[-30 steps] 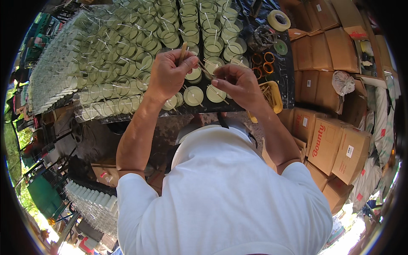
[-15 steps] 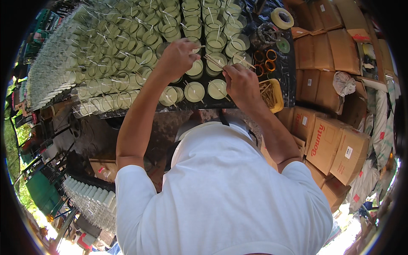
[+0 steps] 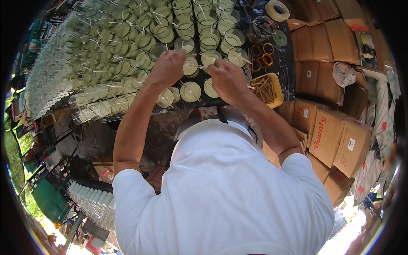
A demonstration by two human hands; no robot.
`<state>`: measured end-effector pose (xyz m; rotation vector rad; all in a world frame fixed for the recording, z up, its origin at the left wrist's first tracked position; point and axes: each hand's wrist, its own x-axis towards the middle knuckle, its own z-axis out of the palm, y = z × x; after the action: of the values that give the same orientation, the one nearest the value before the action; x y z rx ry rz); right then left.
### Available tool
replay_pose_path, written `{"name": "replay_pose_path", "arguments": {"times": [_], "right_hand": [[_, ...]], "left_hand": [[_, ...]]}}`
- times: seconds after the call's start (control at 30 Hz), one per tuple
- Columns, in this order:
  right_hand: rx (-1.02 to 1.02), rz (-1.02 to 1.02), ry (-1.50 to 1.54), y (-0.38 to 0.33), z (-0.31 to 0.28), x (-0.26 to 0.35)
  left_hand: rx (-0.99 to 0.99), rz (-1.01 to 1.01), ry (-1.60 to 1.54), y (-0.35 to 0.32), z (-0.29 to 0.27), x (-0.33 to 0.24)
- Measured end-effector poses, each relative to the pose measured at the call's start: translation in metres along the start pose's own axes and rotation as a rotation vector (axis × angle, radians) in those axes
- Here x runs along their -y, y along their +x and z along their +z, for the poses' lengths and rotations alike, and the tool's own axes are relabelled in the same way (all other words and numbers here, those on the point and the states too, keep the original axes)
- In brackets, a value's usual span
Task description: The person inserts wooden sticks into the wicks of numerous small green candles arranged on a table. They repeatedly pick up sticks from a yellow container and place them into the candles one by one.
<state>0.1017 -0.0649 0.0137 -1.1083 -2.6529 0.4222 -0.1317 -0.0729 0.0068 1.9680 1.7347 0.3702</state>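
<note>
Rows of glass jars with pale green wax and white wicks stand before me; thin wooden sticks lie across several rims. My right hand [image 3: 229, 81] is closed in a pinch on a thin wooden stick [image 3: 197, 66], held above a front jar [image 3: 191, 71]. At the stick's other end, my left hand [image 3: 168, 69] has its fingers curled together; what they pinch is too small to make out. Below the hands, two jars stand at the table's front edge: one with a stick across it [image 3: 190, 92], the other [image 3: 210, 88] partly hidden by my right hand.
A yellow tray [image 3: 279, 94] of wooden sticks sits on the right, near orange rings [image 3: 267, 58], a tape roll [image 3: 277, 10] and a green disc [image 3: 280, 38]. Cardboard boxes [image 3: 325, 136] are stacked beyond the black-covered table [image 3: 285, 63]. Packed glassware [image 3: 95, 204] stands low at left.
My right hand has moved left with its stick, and my left hand has come slightly down and left. The hands are now closer together, and the view has shifted a little.
</note>
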Motion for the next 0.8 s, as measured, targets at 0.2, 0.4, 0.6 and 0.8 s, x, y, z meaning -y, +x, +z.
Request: {"name": "replay_pose_path", "arguments": {"times": [0.2,0.4,0.6,0.8], "right_hand": [[-0.042,-0.029,-0.028,0.012,0.014,0.013],[-0.038,-0.068,-0.002,0.011,0.028,0.011],[-0.203,-0.100,0.111,0.013,0.046,0.013],[-0.217,-0.139,0.047,0.022,0.047,0.016]], "left_hand": [[-0.058,-0.020,-0.094,-0.002,0.001,0.008],[-0.071,0.000,0.028,-0.004,-0.006,0.005],[0.063,-0.076,0.041,-0.006,-0.011,-0.020],[0.074,-0.116,-0.066,-0.002,-0.007,-0.014]]}}
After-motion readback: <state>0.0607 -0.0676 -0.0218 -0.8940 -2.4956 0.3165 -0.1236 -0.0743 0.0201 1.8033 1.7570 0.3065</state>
